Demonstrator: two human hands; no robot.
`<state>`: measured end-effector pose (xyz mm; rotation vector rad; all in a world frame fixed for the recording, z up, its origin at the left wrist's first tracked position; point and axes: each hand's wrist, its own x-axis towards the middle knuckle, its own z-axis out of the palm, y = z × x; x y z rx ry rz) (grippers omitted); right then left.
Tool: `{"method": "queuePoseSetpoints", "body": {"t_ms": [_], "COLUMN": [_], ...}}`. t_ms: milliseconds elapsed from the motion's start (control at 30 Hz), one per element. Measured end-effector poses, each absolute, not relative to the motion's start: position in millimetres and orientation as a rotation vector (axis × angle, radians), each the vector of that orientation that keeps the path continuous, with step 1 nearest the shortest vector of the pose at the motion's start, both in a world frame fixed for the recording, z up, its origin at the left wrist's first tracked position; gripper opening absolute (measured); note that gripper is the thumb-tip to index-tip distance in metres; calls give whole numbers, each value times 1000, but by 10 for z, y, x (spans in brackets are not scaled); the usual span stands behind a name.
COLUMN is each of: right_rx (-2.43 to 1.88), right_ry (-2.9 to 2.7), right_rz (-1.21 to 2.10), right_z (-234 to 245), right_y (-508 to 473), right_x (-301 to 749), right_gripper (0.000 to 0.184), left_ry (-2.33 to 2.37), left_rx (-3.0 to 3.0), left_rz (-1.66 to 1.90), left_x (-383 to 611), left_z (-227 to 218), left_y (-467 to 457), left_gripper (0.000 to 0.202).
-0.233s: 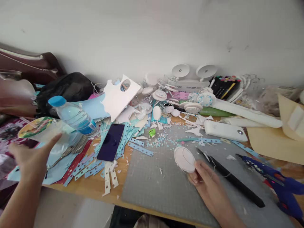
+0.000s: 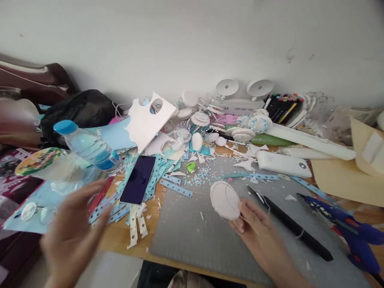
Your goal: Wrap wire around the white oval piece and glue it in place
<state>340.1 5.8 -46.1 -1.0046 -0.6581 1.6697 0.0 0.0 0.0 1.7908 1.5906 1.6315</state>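
Note:
Between the thumb and fingers of my right hand (image 2: 256, 230) is a white oval disc (image 2: 225, 200), held tilted above the grey cutting mat (image 2: 186, 232). A thin curved line crosses the disc's face. My left hand (image 2: 75, 228), smeared by motion, hangs over the left front of the table with thumb and fingers apart and nothing visible between them. Eyeglasses (image 2: 39, 212) lie on light blue sheets beside it. To the right of my right hand rests a black pen-shaped craft knife (image 2: 297, 226), with a thin pale cord by its blade end.
A dark phone (image 2: 138, 180), a water bottle (image 2: 90, 148) and punched blue strips (image 2: 177, 187) cover the left side. White discs (image 2: 200, 119) and scraps pile up at the back. A blue glue gun (image 2: 339, 224) and a white device (image 2: 284, 164) are at right.
My left hand has moved right and toward me, uncovering the eyeglasses. My right hand has shifted slightly left with the disc, which now faces me more.

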Motion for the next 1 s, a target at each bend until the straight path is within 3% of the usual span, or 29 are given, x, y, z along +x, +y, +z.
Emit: {"method": "queuePoseSetpoints", "body": {"t_ms": [33, 100, 167, 200, 400, 567, 633, 733, 867, 1000], "right_rx": [-989, -984, -983, -980, -958, -1100, -1067, -873, -758, -773], "right_ry": [-684, -736, -801, -832, -936, -980, -1008, -994, -1018, -1080], "right_rz": [1701, 1755, 1787, 1795, 1805, 1527, 1472, 1607, 1855, 1853], "right_z": [-420, -351, -302, -286, -332, -421, -425, -430, -505, -584], "right_y": [61, 56, 41, 34, 73, 350, 475, 548, 408, 277], "right_x": [3356, 3261, 3172, 3136, 3159, 3393, 3436, 3398, 3290, 3283], "right_gripper": [35, 36, 39, 39, 39, 34, 40, 48, 42, 29], "left_ry": [1415, 1117, 868, 791, 615, 649, 670, 744, 863, 872], "left_rx": [1862, 1820, 1694, 1637, 1472, 1487, 1513, 1512, 1500, 1478], "left_rz": [1445, 1157, 1037, 989, 1070, 1142, 1163, 1199, 1146, 1054], "left_x": [205, 576, 871, 985, 1239, 1158, 1144, 1151, 1161, 1168], "left_z": [-33, -111, -183, -209, -224, -247, -298, -389, -452, -467], "left_y": [1, 60, 170, 231, 505, 692, 774, 854, 836, 761], "left_gripper": [49, 73, 101, 104, 88, 85, 84, 80, 77, 81]}}
